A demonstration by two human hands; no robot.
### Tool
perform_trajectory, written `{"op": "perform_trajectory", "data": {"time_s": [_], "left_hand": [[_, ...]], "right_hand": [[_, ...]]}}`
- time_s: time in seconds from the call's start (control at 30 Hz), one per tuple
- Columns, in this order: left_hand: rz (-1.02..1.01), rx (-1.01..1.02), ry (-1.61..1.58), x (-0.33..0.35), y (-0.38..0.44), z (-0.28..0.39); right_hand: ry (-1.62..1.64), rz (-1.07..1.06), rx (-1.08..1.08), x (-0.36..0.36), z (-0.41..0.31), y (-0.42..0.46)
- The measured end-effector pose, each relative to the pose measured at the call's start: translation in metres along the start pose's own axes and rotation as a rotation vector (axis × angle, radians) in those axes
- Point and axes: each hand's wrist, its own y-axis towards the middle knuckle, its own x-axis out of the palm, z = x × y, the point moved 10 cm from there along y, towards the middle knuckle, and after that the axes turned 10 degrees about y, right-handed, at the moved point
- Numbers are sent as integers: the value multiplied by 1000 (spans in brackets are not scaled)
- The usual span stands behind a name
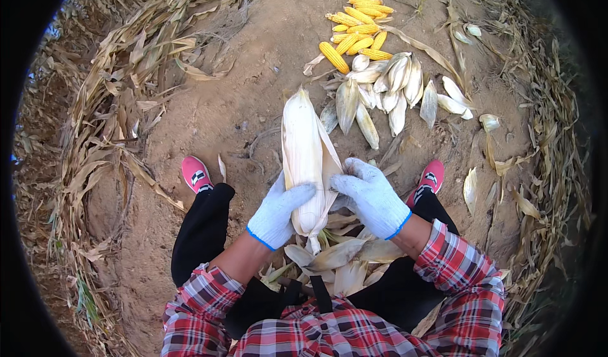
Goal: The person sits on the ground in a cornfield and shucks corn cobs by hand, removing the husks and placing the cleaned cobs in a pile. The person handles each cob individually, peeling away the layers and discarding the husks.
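Observation:
An ear of corn in its pale dry husk (304,153) is held up in front of me, tip pointing away and stalk end towards my body. My left hand (281,210), in a white knit glove with a blue cuff, grips its lower part with the thumb across the front. On the ear's right side, my gloved right hand (373,198) pinches the edge of a loosened husk leaf (331,155). Some of the right fingers are hidden behind the palm. Loose husks (342,257) lie on the ground between my legs.
Beyond the held ear, a pile of unhusked ears (394,84) lies on bare soil (213,105). Several husked yellow cobs (363,24) lie farther off. Dry corn stalks and leaves (109,96) line the left side, with more stalks (553,119) on the right. My pink shoes (195,173) flank the work.

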Motion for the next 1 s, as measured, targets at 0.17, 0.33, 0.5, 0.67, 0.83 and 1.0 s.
{"op": "perform_trajectory", "data": {"time_s": [0.17, 0.33, 0.5, 0.67, 0.83, 1.0], "left_hand": [[115, 89, 219, -1, 9, 7], [-22, -145, -245, 10, 17, -43], [184, -65, -323, -21, 29, -33], [345, -20, -316, -31, 37, -16], [329, 55, -221, -16, 30, -5], [410, 133, -158, -41, 27, -2]], "right_hand": [[-327, 44, -239, 3, -20, -17], [-162, 43, -231, 11, -28, -35], [344, 78, -249, 9, -33, -46], [672, -77, -169, -1, 16, -26], [329, -269, -102, 5, 27, -19], [484, -541, 485, 36, 62, -54]]}}
